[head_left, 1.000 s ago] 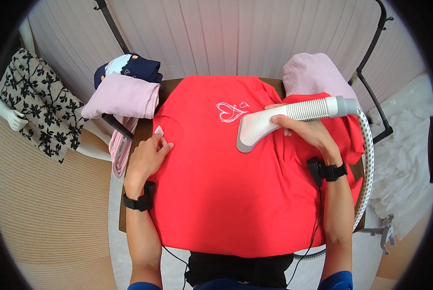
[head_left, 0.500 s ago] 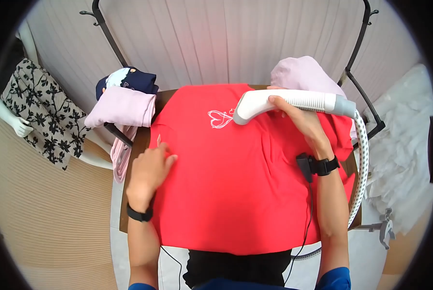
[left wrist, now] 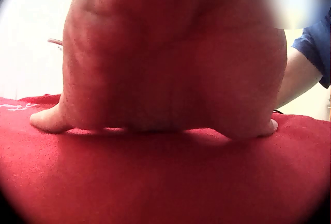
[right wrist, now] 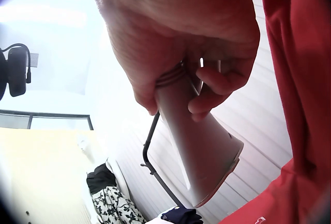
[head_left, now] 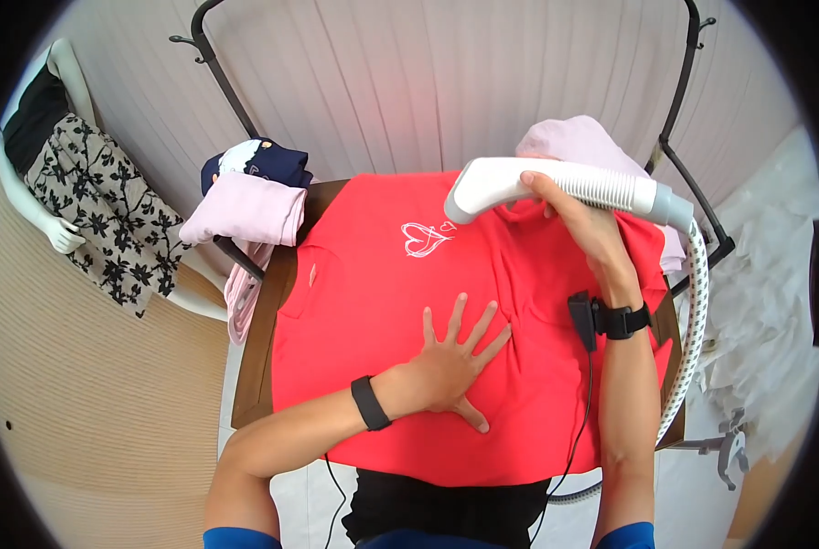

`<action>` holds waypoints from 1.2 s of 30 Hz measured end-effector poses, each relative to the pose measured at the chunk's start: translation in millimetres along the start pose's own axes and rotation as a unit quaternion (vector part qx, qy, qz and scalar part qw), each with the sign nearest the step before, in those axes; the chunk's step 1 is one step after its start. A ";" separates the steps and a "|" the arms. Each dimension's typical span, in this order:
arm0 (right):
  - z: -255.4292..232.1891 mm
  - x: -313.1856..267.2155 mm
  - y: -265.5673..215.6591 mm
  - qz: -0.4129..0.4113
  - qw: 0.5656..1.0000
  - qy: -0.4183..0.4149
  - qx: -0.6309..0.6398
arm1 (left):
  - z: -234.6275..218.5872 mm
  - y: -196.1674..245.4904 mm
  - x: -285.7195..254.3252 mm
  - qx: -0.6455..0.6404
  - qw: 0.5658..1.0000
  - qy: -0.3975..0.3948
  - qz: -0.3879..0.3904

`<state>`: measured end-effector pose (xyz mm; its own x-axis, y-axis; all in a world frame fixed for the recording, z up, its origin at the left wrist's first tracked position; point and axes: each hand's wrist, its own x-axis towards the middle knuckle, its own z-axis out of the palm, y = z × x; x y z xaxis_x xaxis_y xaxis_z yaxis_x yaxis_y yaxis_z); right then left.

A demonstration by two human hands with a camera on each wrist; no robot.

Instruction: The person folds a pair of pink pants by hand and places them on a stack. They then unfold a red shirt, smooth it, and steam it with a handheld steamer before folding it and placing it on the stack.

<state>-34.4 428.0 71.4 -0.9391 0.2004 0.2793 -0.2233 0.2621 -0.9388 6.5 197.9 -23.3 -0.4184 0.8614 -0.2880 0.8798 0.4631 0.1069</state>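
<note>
A red shirt [head_left: 382,320] with a white heart print lies spread over a dark wooden board [head_left: 256,384]. My left hand [head_left: 446,371] rests on its middle, palm down with fingers spread; in the left wrist view the palm [left wrist: 170,58] arches over the red cloth [left wrist: 170,182]. My right hand [head_left: 585,229] grips the white steamer [head_left: 496,183] by its handle, its head at the upper part of the shirt, right of the heart print. The right wrist view shows the fingers [right wrist: 217,87] curled round the steamer [right wrist: 199,146].
Folded pink [head_left: 245,209] and navy [head_left: 281,163] clothes sit at the back left, a pink cloth [head_left: 578,142] at the back right. The steamer hose [head_left: 697,311] runs down the right side. A black rack frame [head_left: 679,91] stands behind; a dressed mannequin [head_left: 107,201] is at left.
My left hand has left the collar at the left and moved right and toward me, its fingers now spread on the shirt. The steamer has moved up and away from me in my right hand.
</note>
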 end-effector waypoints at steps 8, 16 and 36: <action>-4.2 -1.6 -4.3 -0.030 1.000 0.001 0.011 | 2.6 39.9 -14.8 0.001 1.000 -0.018 -0.015; 3.5 -23.7 -37.5 -0.096 0.993 -0.024 -0.060 | 21.8 74.7 -29.1 0.003 1.000 0.019 -0.008; 118.3 -17.6 -3.5 0.014 0.987 -0.159 -0.004 | 0.5 -216.6 -115.1 -0.377 0.804 0.273 -0.371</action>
<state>-48.0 311.8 46.0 -0.9797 -0.0977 0.1749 -0.1951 0.2674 -0.9436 -135.8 -1.7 -13.7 -0.9822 0.1583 -0.1006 0.0423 0.7093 0.7037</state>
